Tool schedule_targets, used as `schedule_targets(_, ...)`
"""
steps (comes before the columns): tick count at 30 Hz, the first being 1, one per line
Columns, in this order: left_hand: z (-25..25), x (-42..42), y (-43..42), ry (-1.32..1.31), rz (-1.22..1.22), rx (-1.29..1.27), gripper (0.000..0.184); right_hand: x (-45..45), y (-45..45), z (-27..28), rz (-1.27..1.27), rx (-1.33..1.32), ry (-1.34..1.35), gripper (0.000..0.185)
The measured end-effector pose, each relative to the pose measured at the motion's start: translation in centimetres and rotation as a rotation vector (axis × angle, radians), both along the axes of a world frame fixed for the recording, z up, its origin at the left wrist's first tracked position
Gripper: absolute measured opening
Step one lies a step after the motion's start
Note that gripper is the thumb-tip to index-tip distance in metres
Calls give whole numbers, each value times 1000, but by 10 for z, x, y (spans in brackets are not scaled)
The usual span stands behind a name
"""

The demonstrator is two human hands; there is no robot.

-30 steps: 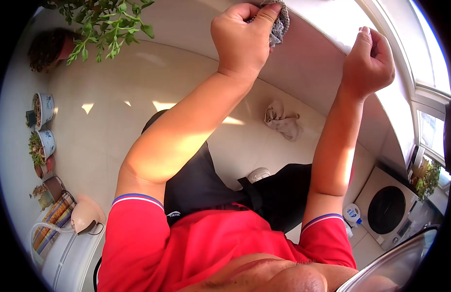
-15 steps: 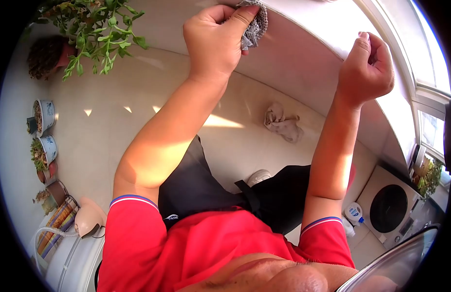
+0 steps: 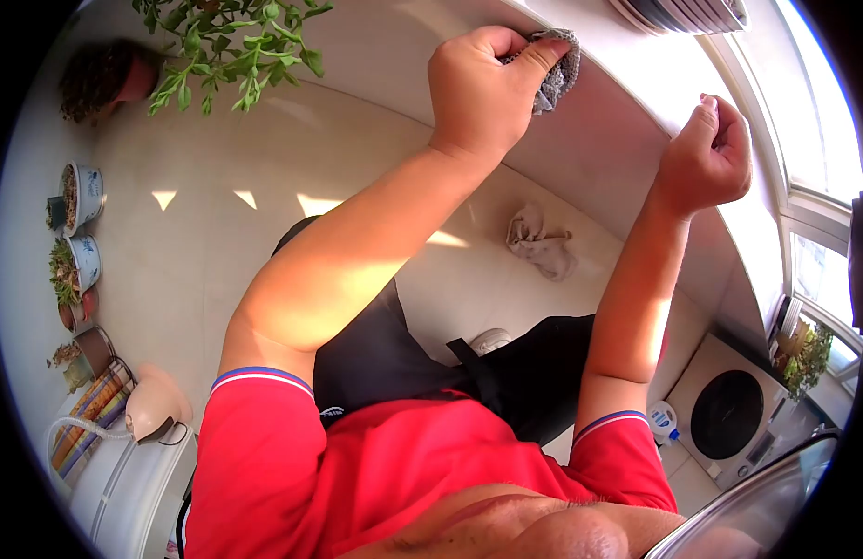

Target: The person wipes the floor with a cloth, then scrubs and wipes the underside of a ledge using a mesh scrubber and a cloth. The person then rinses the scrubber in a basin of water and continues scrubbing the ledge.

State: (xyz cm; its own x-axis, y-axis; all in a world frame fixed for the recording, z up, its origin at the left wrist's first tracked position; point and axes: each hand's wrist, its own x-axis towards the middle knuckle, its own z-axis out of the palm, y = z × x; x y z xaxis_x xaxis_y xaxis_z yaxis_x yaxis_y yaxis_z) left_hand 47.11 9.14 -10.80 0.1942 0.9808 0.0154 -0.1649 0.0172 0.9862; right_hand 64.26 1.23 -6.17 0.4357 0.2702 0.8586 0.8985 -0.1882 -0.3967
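A crumpled grey cloth [image 3: 559,73] is pinched between the thumb and fingers of my left hand [image 3: 482,91], at the edge of the white sill [image 3: 641,74]. To the right, my right hand [image 3: 706,158] is curled closed above the same sill, near the window. Whether anything is inside its fingers is hidden. On the floor below, between my forearms, lies a crumpled beige cloth [image 3: 540,244].
Leafy green plant [image 3: 240,42] and a brown pot [image 3: 133,79] at the upper left; small pots [image 3: 87,197] along the left wall. A washing machine [image 3: 729,410] and a bottle [image 3: 662,419] stand lower right. A ribbed pot [image 3: 683,14] sits on the sill.
My left hand with the grey cloth first went left, then came back right and lower in view. My right hand stays curled and sits slightly lower. The ribbed pot has come further into view.
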Motion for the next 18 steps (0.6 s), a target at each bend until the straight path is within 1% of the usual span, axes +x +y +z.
schedule_targets(1, -3, -4, 2, 38, -20, 10, 31, 0, 0, 0, 19, -13, 9, 5)
schedule_targets(2, -18, -8, 8, 118, 8, 12, 29, 3, -1, 0, 31, -23, 20, 5)
schedule_targets(3, -15, -17, 10, 169, -9, -169, 26, 6, -3, -1, 34, -32, 34, 5)
schedule_targets(5, -33, -29, 17, 117, -17, -215, 22, 2, -4, 4, 11, -70, 27, 8)
schedule_targets(8, -42, -25, 15, 261, 29, -119, 21, 3, -2, 4, 6, -64, 22, 8)
schedule_targets(11, -79, 7, -9, 261, -129, -38, 20, 2, 0, 1, -30, -62, -32, 8)
schedule_targets(13, -63, 27, -33, 242, -195, -47, 21, 5, -1, -2, -74, -62, -41, 7)
schedule_targets(16, -59, 48, -51, 194, -239, -102, 21, 0, -4, 2, -66, -72, -27, 6)
schedule_targets(18, -61, 40, -41, 154, -156, -104, 23, 1, 0, 0, -20, -53, -34, 6)
